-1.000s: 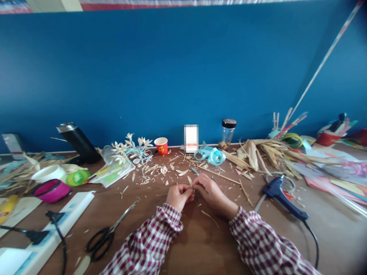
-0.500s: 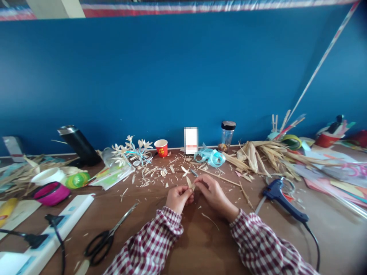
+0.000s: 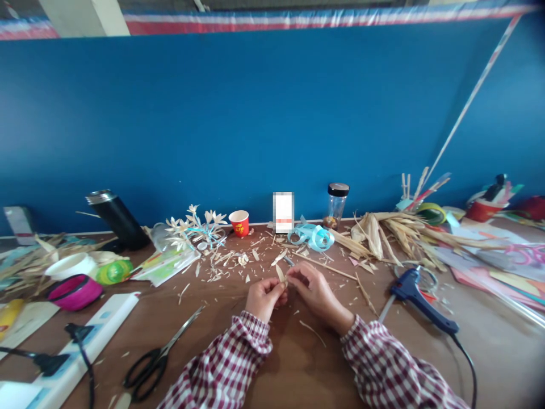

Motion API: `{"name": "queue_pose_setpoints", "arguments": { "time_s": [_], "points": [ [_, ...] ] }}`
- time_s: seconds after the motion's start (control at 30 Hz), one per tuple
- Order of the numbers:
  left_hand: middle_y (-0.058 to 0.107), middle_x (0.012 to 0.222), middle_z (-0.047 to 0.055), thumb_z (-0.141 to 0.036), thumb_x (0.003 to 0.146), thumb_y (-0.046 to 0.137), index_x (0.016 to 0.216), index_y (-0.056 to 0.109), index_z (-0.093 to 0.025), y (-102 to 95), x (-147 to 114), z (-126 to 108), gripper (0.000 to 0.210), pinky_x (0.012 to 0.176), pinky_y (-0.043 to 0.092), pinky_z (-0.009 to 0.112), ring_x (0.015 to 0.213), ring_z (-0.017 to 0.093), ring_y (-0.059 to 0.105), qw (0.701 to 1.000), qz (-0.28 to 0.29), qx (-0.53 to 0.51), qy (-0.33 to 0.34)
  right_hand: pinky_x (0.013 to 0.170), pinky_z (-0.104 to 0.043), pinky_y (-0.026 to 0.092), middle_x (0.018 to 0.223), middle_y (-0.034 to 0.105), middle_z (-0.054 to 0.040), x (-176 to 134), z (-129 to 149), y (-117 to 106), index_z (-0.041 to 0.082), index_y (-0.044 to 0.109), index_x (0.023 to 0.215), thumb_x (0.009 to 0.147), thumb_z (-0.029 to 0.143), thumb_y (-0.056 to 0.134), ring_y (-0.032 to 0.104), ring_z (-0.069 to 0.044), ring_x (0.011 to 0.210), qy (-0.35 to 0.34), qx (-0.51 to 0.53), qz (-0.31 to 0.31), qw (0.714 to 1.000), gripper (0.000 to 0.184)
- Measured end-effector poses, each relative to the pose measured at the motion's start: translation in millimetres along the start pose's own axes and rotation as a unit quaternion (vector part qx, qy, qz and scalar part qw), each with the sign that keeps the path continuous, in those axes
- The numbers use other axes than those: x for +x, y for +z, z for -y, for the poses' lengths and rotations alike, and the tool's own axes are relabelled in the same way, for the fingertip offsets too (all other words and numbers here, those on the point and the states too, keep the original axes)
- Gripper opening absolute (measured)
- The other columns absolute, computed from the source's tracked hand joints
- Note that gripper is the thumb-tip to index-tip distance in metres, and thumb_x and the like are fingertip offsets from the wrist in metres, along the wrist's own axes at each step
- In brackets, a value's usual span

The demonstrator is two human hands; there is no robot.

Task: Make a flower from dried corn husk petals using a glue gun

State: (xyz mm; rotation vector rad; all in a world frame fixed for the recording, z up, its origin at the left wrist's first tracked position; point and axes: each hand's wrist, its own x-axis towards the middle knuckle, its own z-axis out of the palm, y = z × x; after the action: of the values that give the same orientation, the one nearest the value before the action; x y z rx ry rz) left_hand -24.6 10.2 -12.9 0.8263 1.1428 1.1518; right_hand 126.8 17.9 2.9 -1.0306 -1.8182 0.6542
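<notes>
Between the thumb and fingers of my left hand stands a small pale piece of corn husk, cut like a pointed petal. My right hand is closed in a pinch right beside it, its fingertips close to the husk's lower part; what they grip is too small to make out. Just beyond the hands lie husk scraps and another petal-shaped piece. Scissors with black handles lie to the left of my left forearm. A blue glue gun rests to the right of my right hand.
Husk flowers, a red paper cup, blue ribbon and a lidded jar stand along the blue partition. Dried husks lie at right. A black flask, pink pouch and power strip occupy the left.
The camera view has tilted up slightly. My right fingers have shifted slightly against the husk piece, while my left hand keeps its hold on it.
</notes>
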Motion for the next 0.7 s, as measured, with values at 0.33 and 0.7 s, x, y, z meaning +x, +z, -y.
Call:
{"name": "queue_pose_setpoints", "arguments": {
  "time_s": [0.33, 0.7],
  "points": [
    [0.063, 0.05, -0.001, -0.035, 0.048, 0.082, 0.063, 0.071, -0.013, 2.0, -4.0, -1.7, 0.029, 0.051, 0.053, 0.02, 0.046, 0.009, 0.058, 1.0, -0.007, 0.027, 0.008, 0.071, -0.028, 0.045, 0.08, 0.059, -0.0028, 1.8, 2.1, -1.2, 0.02, 0.064, 0.083, 0.083, 0.017, 0.056, 0.056, -0.016, 0.076, -0.015, -0.007, 0.008, 1.0, 0.008],
    [0.065, 0.053, 0.0, -0.034, 0.051, 0.081, 0.066, 0.072, -0.013, 0.8, 0.1, 4.3, 0.027, 0.055, 0.054, 0.025, 0.049, 0.012, 0.059, 0.999, 0.001, 0.037, 0.015, 0.067, -0.027, 0.045, 0.079, 0.059, -0.0034, 2.0, 1.5, -4.1, 0.019, 0.064, 0.08, 0.084, 0.018, 0.054, 0.056, -0.016, 0.074, -0.021, -0.007, 0.018, 1.0, 0.011]
  ]
}}
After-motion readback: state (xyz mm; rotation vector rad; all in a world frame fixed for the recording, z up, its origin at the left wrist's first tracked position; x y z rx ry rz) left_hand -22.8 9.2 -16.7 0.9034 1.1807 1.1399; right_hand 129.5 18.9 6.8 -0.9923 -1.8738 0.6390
